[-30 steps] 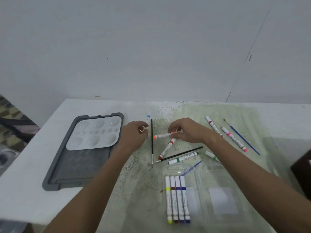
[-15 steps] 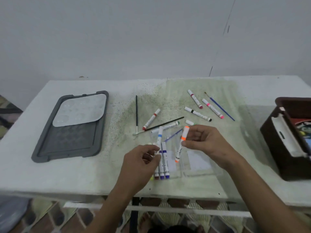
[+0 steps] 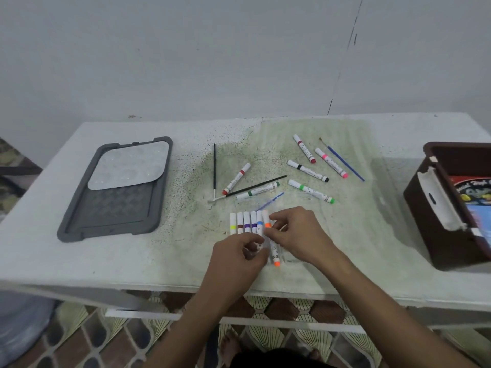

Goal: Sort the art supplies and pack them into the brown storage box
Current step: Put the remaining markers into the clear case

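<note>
Near the front edge of the table (image 3: 79, 261), at its middle, six markers lie side by side in a row (image 3: 245, 222), caps yellow, brown, purple, dark blue, light blue and orange from left to right. The right hand (image 3: 297, 235) pinches the orange marker (image 3: 271, 243) at the row's right end, fingers curled over its barrel. The left hand (image 3: 239, 257) has its fingers curled onto the lower ends of the neighbouring markers, though whether it grips one I cannot tell. Farther back, toward the middle of the table, loose markers with red, green, black and pink caps lie scattered with two black-handled brushes (image 3: 214, 168) and a blue-handled brush (image 3: 344, 162). The brown storage box (image 3: 419, 197) stands at the right edge, open, with printed packs inside. A grey tray (image 3: 79, 208) sits toward the left edge, a white paint palette (image 3: 130, 166) on its far half
</note>
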Demonstrator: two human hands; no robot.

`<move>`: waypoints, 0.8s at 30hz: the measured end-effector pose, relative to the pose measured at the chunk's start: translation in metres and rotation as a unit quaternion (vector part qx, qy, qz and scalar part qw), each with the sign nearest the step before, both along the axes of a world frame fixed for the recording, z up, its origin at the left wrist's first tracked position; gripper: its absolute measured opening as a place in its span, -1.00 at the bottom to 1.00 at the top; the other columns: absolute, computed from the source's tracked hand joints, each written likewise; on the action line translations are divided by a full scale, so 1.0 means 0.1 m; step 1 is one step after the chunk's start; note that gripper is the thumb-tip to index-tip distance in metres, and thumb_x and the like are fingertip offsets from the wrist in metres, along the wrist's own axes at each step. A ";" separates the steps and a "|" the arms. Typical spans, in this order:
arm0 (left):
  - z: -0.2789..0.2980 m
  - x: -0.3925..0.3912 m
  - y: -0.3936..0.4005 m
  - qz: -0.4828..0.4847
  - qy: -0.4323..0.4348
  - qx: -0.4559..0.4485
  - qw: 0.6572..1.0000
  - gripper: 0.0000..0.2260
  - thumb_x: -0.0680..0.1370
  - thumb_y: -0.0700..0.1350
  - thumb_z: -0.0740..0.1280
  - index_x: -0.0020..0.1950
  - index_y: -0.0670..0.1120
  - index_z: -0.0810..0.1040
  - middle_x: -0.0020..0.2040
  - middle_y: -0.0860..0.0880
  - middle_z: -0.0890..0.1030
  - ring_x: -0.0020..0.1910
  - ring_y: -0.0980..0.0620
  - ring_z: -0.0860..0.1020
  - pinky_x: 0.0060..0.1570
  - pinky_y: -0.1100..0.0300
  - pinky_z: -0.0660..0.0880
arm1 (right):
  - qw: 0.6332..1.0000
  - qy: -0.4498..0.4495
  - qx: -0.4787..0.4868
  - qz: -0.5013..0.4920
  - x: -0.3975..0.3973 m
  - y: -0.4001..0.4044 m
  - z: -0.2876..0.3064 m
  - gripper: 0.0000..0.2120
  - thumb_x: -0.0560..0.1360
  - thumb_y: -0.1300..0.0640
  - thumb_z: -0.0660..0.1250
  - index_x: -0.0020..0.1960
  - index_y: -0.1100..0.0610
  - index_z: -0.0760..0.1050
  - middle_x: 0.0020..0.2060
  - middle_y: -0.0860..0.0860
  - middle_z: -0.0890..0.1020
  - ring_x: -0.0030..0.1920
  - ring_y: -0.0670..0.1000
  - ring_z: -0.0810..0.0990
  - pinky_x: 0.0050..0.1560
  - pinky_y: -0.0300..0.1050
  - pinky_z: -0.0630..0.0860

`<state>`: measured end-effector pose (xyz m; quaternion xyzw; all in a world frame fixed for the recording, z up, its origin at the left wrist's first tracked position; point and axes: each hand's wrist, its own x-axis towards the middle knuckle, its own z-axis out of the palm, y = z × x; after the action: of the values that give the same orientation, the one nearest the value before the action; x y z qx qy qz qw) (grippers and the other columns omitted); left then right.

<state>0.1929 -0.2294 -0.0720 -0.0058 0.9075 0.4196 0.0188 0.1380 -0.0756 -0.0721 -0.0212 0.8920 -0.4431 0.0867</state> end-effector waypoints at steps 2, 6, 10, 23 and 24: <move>0.00 0.00 0.02 -0.007 0.002 0.006 1.000 -0.91 0.46 -0.01 0.44 -0.05 0.10 0.65 -0.27 0.16 0.60 -0.29 0.28 0.53 -0.28 0.50 0.38 | 1.000 0.008 0.013 0.004 0.00 -0.03 0.00 -0.62 0.45 0.10 0.45 0.23 0.20 0.55 -0.23 -0.01 0.63 -0.28 -0.15 0.55 -0.33 -0.52 0.39; -0.01 0.00 0.01 -0.009 0.007 0.008 1.000 -0.87 0.47 0.02 0.43 0.00 0.09 0.65 -0.23 0.15 0.59 -0.28 0.24 0.51 -0.26 0.46 0.39 | 0.999 0.029 0.014 -0.003 0.04 0.01 -0.03 -0.63 0.47 0.09 0.43 0.24 0.19 0.55 -0.16 0.01 0.65 -0.25 -0.11 0.57 -0.29 -0.53 0.39; -0.02 -0.04 -0.05 -0.023 0.018 -0.027 0.999 -0.84 0.49 -0.02 0.40 0.05 0.04 0.65 -0.17 0.15 0.60 -0.29 0.23 0.50 -0.17 0.40 0.42 | 0.998 0.049 0.031 0.018 0.15 0.13 -0.06 -0.67 0.47 0.08 0.43 0.22 0.09 0.57 -0.12 -0.06 0.57 -0.25 -0.14 0.56 -0.29 -0.47 0.40; -0.09 -0.30 -0.14 -0.149 0.011 -0.173 0.973 -0.53 0.55 0.16 0.28 0.44 0.13 0.35 0.02 0.07 0.32 0.07 0.11 0.32 0.04 0.27 0.35 | 0.988 0.011 0.083 0.127 0.13 0.20 -0.08 -0.53 0.52 0.03 0.36 0.41 -0.05 0.37 -0.06 -0.05 0.40 -0.30 -0.21 0.48 -0.27 -0.45 0.34; -0.09 -0.30 -0.14 -0.153 0.012 -0.179 0.972 -0.53 0.55 0.17 0.27 0.44 0.14 0.34 0.03 0.07 0.32 0.07 0.12 0.32 0.03 0.28 0.35 | 0.988 0.011 0.083 0.129 0.12 0.20 -0.08 -0.53 0.52 0.03 0.36 0.41 -0.05 0.38 -0.06 -0.06 0.41 -0.31 -0.21 0.48 -0.27 -0.45 0.35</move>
<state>0.1626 -0.2434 -0.0811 0.1350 0.9582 0.2423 0.0706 0.1497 -0.0551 -0.0797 -0.1332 0.9166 -0.3521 0.1347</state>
